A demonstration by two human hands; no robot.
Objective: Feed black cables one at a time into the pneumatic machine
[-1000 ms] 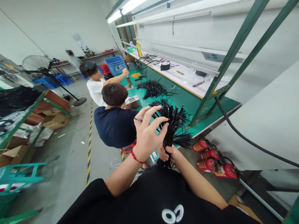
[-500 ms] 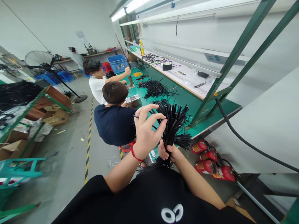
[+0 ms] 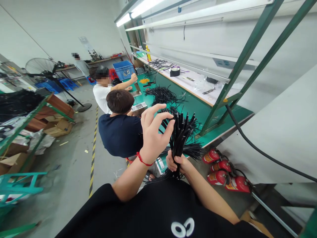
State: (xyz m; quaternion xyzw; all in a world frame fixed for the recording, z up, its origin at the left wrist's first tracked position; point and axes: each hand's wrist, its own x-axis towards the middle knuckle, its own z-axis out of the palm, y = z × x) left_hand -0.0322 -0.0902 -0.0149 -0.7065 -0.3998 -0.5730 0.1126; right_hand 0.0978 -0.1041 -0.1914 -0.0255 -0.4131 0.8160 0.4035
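My right hand [image 3: 176,163] grips a thick bundle of black cables [image 3: 182,134] by its lower part, held upright in front of my chest. The cable ends fan out at the top. My left hand [image 3: 153,134], with a red string on the wrist, is raised beside the bundle, thumb and fingers pinching one black cable at the fanned top.
A green workbench [image 3: 198,109] runs along the right with heaps of black cables [image 3: 162,94] and a roll of black tape [image 3: 175,71]. Two people [image 3: 119,129] sit at its near side. Red fire extinguishers [image 3: 223,172] lie on the floor below. A fan [image 3: 41,67] and shelves stand left.
My left hand has shifted slightly up along the fanned cable ends, its fingers closing into a pinch. The bundle stays in my right hand.
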